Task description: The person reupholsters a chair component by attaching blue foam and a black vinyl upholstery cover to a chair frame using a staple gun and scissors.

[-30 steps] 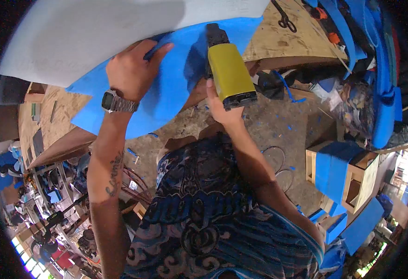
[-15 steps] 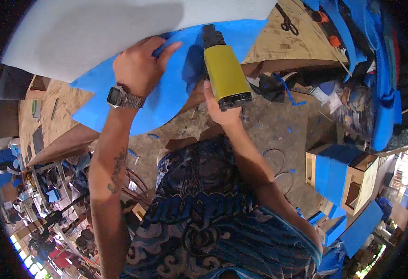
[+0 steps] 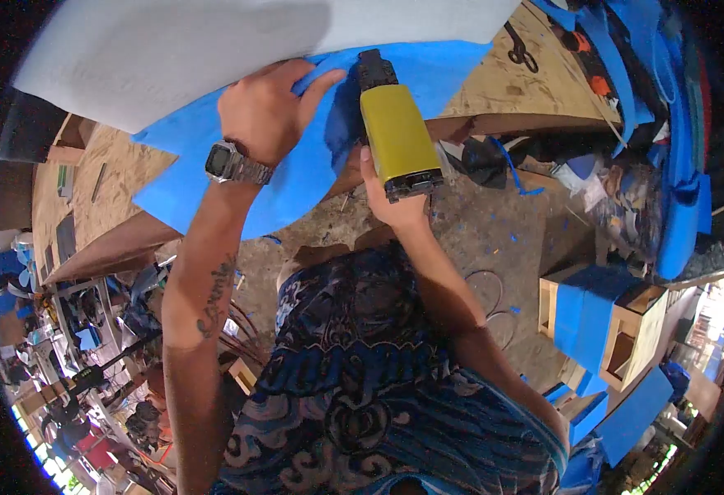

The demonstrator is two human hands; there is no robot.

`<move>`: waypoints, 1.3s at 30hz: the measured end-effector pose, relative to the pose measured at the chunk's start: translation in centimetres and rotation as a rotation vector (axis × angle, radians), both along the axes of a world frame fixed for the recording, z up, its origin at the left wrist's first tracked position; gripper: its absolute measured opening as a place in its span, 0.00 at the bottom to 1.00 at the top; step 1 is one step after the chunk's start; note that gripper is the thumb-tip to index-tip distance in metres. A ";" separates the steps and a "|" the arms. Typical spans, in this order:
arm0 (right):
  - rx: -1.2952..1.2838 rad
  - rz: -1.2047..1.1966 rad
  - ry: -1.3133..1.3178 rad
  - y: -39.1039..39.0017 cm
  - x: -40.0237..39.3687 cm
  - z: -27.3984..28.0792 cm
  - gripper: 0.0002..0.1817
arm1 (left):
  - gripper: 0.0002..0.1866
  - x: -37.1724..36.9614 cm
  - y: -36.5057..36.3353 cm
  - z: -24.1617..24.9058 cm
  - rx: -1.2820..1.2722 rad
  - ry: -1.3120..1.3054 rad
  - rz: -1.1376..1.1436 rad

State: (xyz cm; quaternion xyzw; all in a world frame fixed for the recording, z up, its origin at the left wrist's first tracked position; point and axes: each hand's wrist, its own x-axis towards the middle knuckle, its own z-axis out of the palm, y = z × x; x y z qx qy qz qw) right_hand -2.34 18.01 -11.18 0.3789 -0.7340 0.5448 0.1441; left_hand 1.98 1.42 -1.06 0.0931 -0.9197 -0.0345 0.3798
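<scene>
My left hand (image 3: 265, 114), with a metal watch on its wrist, is closed on the upper edge of a blue sheet (image 3: 284, 198). A large white sheet (image 3: 181, 49) lies just beyond my knuckles. To the right, my right hand (image 3: 395, 200) is wrapped round a yellow and black power tool (image 3: 399, 136), which hides most of its fingers. The black nose of the tool points away from me, over the blue sheet close to my left thumb. Both sheets lie over a wooden table.
Black scissors (image 3: 522, 51) rest on the plywood tabletop (image 3: 535, 82) at the upper right. Blue strips (image 3: 679, 223) hang at the far right. A wooden box (image 3: 605, 318) with blue covering stands at the lower right. Scraps and hoses lie on the floor (image 3: 494, 214).
My left hand has moved a little to the right along the sheet edge. The sheets appear slightly shifted right in view. The yellow tool stays nearly in place in my right hand.
</scene>
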 end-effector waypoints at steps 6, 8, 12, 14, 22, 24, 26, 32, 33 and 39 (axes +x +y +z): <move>0.064 -0.045 -0.033 0.5 1.0 0.1 0.26 | 0.13 0.4 -1.1 -0.6 0.024 0.027 -0.133; 0.136 -0.021 -0.056 0.7 1.9 1.0 0.18 | 0.13 0.4 -1.2 -0.7 0.026 0.035 -0.119; 0.125 0.044 -0.068 0.6 1.6 -0.4 0.27 | 0.12 0.4 -1.0 -0.7 0.076 0.050 -0.089; 0.112 0.030 -0.001 0.3 1.3 -0.8 0.28 | 0.12 0.3 -0.8 -0.6 0.087 0.056 -0.084; -0.014 0.018 -0.061 -1.5 1.1 -0.9 0.31 | 0.12 0.1 -0.9 -0.7 0.115 0.071 -0.070; -0.014 0.010 -0.049 -1.8 1.2 -1.4 0.31 | 0.12 0.1 -0.9 -0.8 0.127 0.063 -0.055; 0.076 0.008 0.013 -1.3 1.1 -1.2 0.30 | 0.12 0.1 -0.7 -0.8 0.127 0.050 -0.036; 0.055 -0.010 -0.230 6.3 1.8 2.1 0.14 | 0.15 0.5 0.5 0.5 0.141 -0.081 0.068; -0.008 -0.054 -0.323 8.0 0.9 2.1 0.13 | 0.16 0.7 1.1 1.1 0.183 -0.149 0.110; 0.036 -0.249 -0.519 19.3 -11.6 4.1 0.25 | 0.19 2.3 1.4 1.3 0.077 -0.070 0.188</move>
